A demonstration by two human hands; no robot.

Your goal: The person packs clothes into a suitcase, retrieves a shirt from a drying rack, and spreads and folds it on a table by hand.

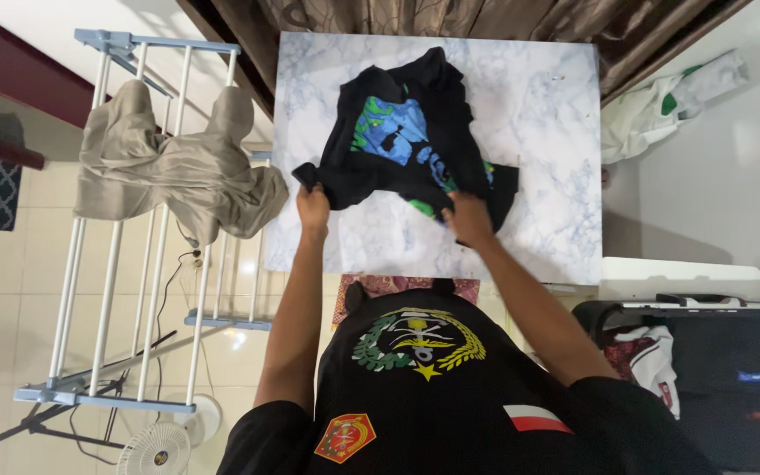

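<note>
Both hands grip a black shirt (406, 141) with a blue and green print, which lies rumpled on the marble-patterned table (547, 114) just beyond them. The left hand (313, 211) pinches a sleeve edge; the right hand (468, 218) clamps the hem. A beige garment (169, 167) hangs on the drying rack (134, 290) left of the left hand.

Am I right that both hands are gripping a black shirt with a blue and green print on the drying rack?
Not quite. In the head view the black shirt lies on the marble-patterned table, not the drying rack; the left hand and right hand do grip it.
</note>
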